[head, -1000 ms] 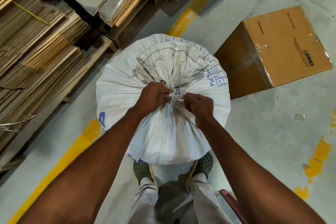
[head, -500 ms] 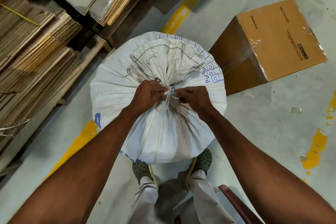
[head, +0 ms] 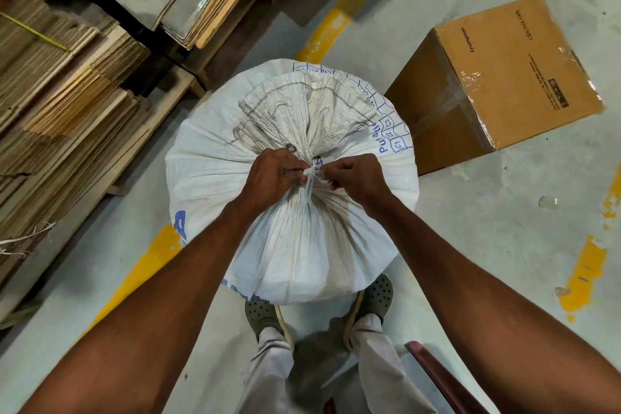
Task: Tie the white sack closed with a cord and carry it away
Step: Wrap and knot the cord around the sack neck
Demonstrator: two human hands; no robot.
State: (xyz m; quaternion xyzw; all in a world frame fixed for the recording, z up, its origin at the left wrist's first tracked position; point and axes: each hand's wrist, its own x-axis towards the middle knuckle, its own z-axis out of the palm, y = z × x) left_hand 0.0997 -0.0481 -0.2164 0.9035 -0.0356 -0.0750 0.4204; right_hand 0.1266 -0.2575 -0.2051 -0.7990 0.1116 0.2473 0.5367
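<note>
Just two hands [head: 274,178] [head: 358,180], one cord [head: 311,178], one sack [head: 292,245].

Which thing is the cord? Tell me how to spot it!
Find the big white sack standing on the floor. At its bunched neck, between the left hand and right hand, is the cord: a thin white strip, smoother than the wrinkled sack.

Even, fairly bright overhead light; a soft shadow pools on the floor [head: 504,245] beneath the white sack [head: 235,178]. Glare streaks the cardboard box's tape [head: 470,77] beside it. Wide-angle bending at edges; sharp throughout.
</note>
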